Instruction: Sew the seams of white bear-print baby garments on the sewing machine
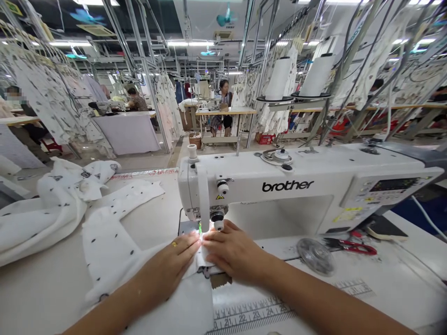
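Observation:
White fabric with small dark spots [115, 246] spreads over the table on the left and runs to the needle area of a white sewing machine [244, 179]. My left hand [178, 256], with a ring on one finger, lies on the fabric with fingers stretched toward the lit presser foot. Across from it, my right hand [233, 249] is bent around the fabric's edge just right of the needle, thumb nearer me. Both sets of fingertips almost meet below the machine head. The needle and the seam itself are largely hidden by the fingers and glare.
Right of my hand lie a clear round dish [316, 257] and red-handled thread snips [352, 245]. A printed ruler [258, 316] runs along the near table edge. More bunched fabric [63, 195] lies at left. Thread cones [279, 78] stand behind the machine; a person [225, 100] sits farther back.

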Motion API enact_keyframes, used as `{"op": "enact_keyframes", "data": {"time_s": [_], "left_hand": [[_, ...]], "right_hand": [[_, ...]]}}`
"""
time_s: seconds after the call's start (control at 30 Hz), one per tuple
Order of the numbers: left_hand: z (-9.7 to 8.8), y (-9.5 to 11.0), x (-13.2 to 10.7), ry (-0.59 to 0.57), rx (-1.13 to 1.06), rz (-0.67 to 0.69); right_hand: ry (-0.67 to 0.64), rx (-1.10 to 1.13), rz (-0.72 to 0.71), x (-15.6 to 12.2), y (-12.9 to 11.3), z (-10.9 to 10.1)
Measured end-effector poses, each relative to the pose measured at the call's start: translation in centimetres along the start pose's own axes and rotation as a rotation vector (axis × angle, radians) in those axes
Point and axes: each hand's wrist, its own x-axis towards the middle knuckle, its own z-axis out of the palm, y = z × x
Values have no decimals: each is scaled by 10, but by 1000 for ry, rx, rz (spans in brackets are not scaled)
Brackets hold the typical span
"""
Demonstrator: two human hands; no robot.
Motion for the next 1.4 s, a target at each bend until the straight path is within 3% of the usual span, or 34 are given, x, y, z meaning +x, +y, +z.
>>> {"op": "enact_keyframes", "data": {"time_s": [0.67, 0.9, 1.2, 1.4], "left_hand": [[-7, -14, 4, -25, -47, 12], [-10, -14, 4, -59, -8, 172], [-9, -30, 21, 7, 7, 127], [-16, -21, 22, 33, 9, 192]], "right_hand": [[6, 0, -86, -3, 3, -4], [9, -19, -65, -4, 3, -4], [37, -69, 0, -2, 6, -7], [15, -66, -22, -3, 5, -8]]}}
